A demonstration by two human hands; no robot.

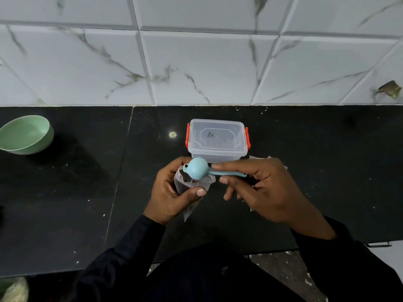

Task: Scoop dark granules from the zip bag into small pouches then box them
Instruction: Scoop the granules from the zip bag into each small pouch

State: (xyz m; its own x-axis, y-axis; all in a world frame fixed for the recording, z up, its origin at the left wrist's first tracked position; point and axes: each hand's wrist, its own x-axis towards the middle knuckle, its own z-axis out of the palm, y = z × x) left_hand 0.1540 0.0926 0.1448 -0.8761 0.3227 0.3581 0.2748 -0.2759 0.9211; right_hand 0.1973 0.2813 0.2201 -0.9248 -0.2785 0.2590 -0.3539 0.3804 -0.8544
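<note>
While left hand [170, 194] grips pouch [188, 184], right hand [269, 192] holds scoop [197, 170] seemingly over rim.

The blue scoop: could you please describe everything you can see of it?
The scoop is pale blue, seemingly matte plastic: a round bowl on a thin flat handle. The bowl is turned over, domed back toward the camera, at the open mouth of the clear pouch held by the left hand. The handle runs rightward, pinched between forefinger and thumb of the right hand. A small dark spot sits at the bowl's left edge; I cannot tell what it is, nor whether bowl and pouch touch.
</note>
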